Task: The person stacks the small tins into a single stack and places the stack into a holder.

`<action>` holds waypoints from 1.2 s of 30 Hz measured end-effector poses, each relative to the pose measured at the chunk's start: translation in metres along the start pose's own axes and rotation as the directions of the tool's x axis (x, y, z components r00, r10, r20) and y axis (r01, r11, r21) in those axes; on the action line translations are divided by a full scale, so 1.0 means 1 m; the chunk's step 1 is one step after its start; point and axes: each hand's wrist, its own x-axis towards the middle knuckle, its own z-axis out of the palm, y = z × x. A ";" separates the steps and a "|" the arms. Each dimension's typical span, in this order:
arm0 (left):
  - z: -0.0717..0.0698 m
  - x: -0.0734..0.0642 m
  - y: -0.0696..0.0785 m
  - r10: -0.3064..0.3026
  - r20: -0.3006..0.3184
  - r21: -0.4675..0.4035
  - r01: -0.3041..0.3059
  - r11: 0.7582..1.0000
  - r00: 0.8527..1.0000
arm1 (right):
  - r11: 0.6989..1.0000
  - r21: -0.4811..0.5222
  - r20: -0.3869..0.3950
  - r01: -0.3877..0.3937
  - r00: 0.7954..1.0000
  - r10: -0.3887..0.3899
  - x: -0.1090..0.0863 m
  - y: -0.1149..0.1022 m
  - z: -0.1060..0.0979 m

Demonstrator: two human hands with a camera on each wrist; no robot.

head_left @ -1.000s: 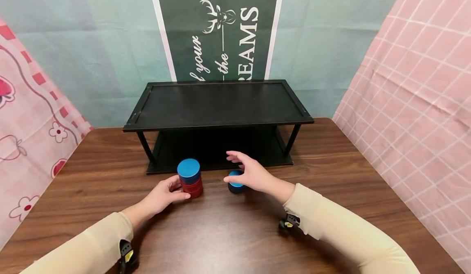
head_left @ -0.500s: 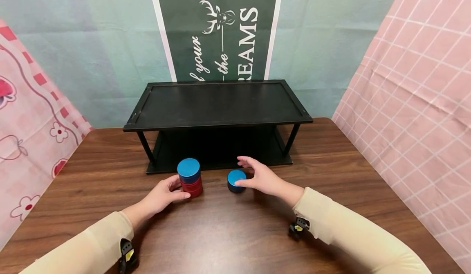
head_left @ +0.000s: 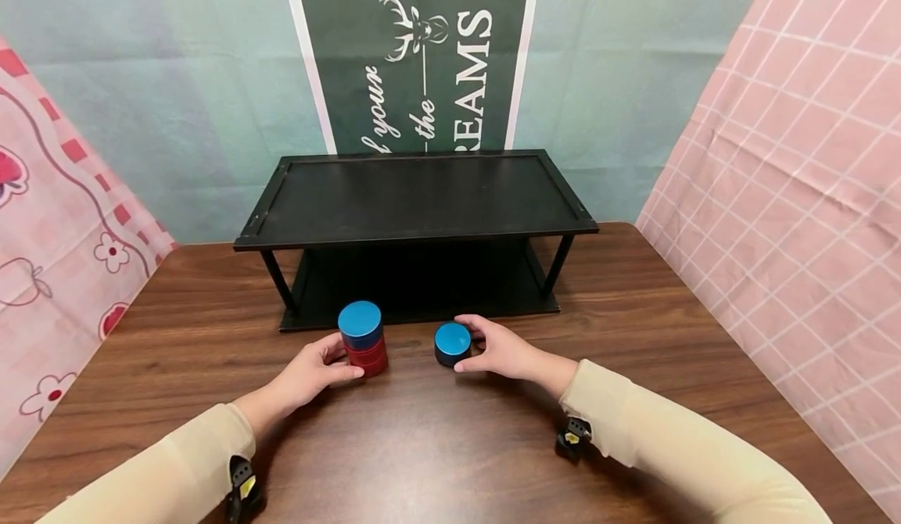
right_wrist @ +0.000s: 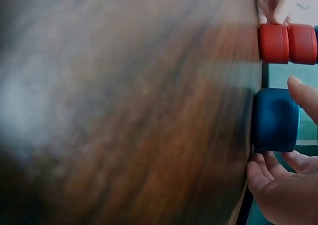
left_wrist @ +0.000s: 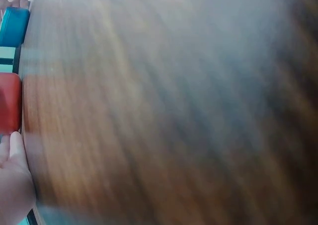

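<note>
In the head view a stack of round tins stands on the table in front of a black rack. Its lower part is red tins (head_left: 367, 358), and a blue tin (head_left: 360, 324) sits on top. My left hand (head_left: 314, 369) grips the red part, thumb in front and fingers passing behind. To the right stands a separate round blue tin (head_left: 452, 339) with a darker side. My right hand (head_left: 501, 352) curves round it from the right, thumb at its front and index finger at its back. The right wrist view shows several fingertips (right_wrist: 263, 170) close beside that tin, near the table.
The black two-level rack (head_left: 415, 199) stands behind the tins on the brown wooden table (head_left: 422, 446). A green cloth (head_left: 598, 78) hangs at the back. Pink cloths hang at the left (head_left: 70, 235) and right (head_left: 788, 195).
My right hand has drawn back to the right from over the single blue tin, then lowered around its side. The left hand and the stack have stayed put.
</note>
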 end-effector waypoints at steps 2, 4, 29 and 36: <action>0.000 0.000 0.000 0.000 -0.001 0.001 0.000 1.000 1.000 | 1.000 -0.008 -0.002 0.001 1.000 -0.001 0.001 0.000 0.001; 0.000 0.000 0.000 0.000 -0.003 0.003 0.000 1.000 1.000 | 1.000 -0.029 -0.011 0.006 1.000 -0.006 0.003 0.000 0.003; 0.002 0.000 -0.002 -0.005 -0.011 0.032 0.005 0.999 1.000 | 0.999 0.006 -0.136 0.039 0.990 -0.037 0.000 -0.016 -0.010; 0.001 0.000 0.000 -0.014 -0.014 0.013 0.014 1.000 1.000 | 0.999 0.017 -0.162 0.051 0.986 -0.048 0.000 -0.025 -0.014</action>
